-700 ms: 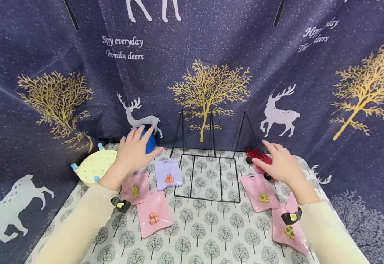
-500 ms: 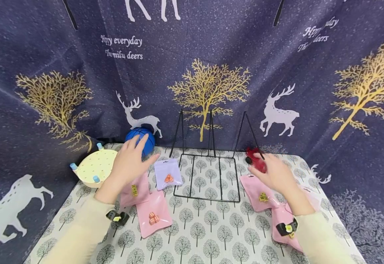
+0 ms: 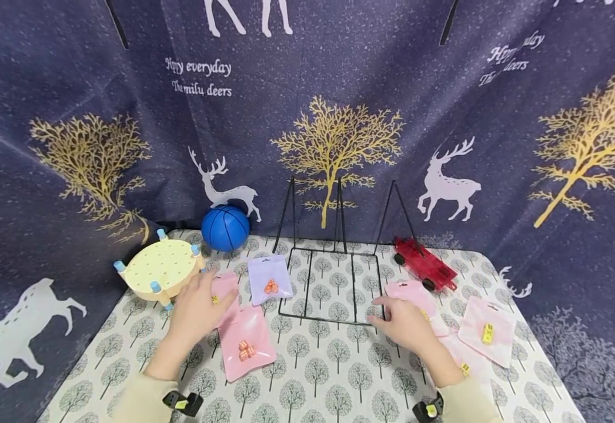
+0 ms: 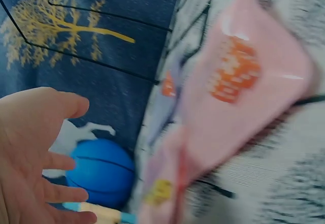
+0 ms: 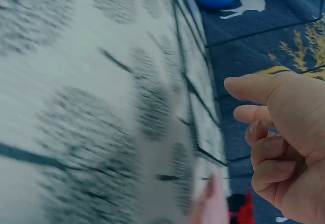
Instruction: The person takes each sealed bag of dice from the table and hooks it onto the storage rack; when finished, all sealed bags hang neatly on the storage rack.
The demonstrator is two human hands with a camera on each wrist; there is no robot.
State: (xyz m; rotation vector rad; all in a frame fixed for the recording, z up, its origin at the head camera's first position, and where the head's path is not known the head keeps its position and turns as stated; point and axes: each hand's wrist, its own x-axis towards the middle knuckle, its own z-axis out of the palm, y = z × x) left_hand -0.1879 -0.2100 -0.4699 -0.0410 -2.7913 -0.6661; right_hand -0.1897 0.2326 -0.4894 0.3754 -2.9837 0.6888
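Observation:
My left hand point(image 3: 196, 311), fingers spread, hovers over a pink pouch point(image 3: 226, 284) with yellow dice, partly covering it. Nearer me lies a pink pouch point(image 3: 254, 326) with orange dice; in the left wrist view, this pouch point(image 4: 208, 117) stands beyond my thumb. A lilac pouch point(image 3: 260, 270) with orange dice lies to the right of that hand. My right hand point(image 3: 405, 326) holds nothing, its fingers loosely bent, overlapping the near edge of a pink pouch point(image 3: 410, 291). Under the right forearm is another pink pouch point(image 3: 477, 373), and a pink pouch point(image 3: 474, 323) with yellow dice lies farther right.
A black wire rack point(image 3: 331, 320) stands mid-table, its uprights rising at the back. Behind are a blue ball point(image 3: 225, 228) and, at the right, a red toy vehicle point(image 3: 426, 264). A yellow round stool-like piece point(image 3: 159, 264) with blue-tipped legs sits at the left. Printed cloth hangs behind.
Both hands have drawn back toward the body, the right one also moving left. The blue ball, red toy vehicle and far-right pink pouch now show fully.

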